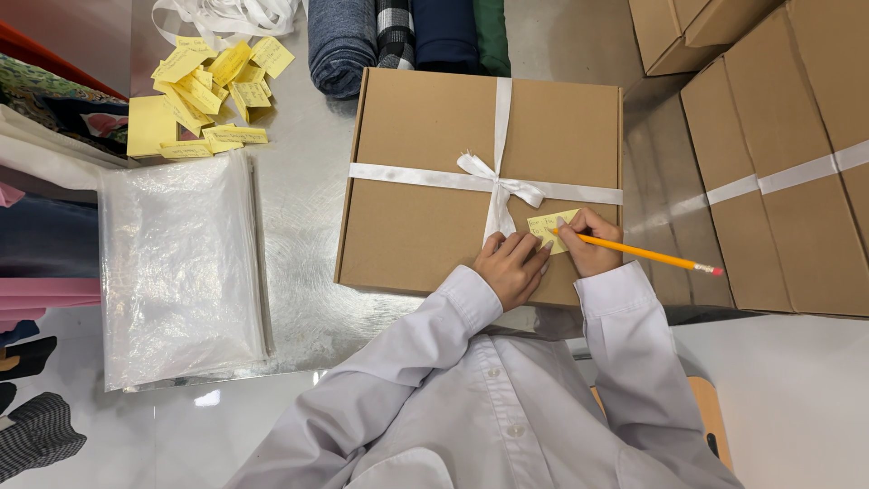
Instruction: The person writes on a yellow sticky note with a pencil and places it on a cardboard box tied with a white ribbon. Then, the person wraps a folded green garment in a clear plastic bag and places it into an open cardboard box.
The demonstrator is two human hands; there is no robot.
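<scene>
**On the ribboned box: note held flat, pencil tip on the paper**

On the near right part of the flat brown cardboard box, your two hands meet at a small yellow sticky note. Your left hand lies palm down on the lid, its fingers spread narrowly and pressing the note's near left edge; they grip nothing. Your right hand has its fingers closed round a yellow pencil with a pink eraser end, the tip resting on the note and the eraser pointing off to your right, past the box edge. The note sits just below the white satin ribbon that crosses the lid both ways and is tied in a bow near the middle; the bow's tail hangs down beside your left fingers.

The box rests on a shiny metal desk. To its left lies a stack of clear plastic bags, near the box but apart from it. Beyond the bags, a loose heap of written yellow sticky notes sits beside a plain yellow pad. Rolled fabrics in blue, checked, navy and green touch the box's far edge. More brown cardboard boxes, one banded with white ribbon, stand well to the right.
</scene>
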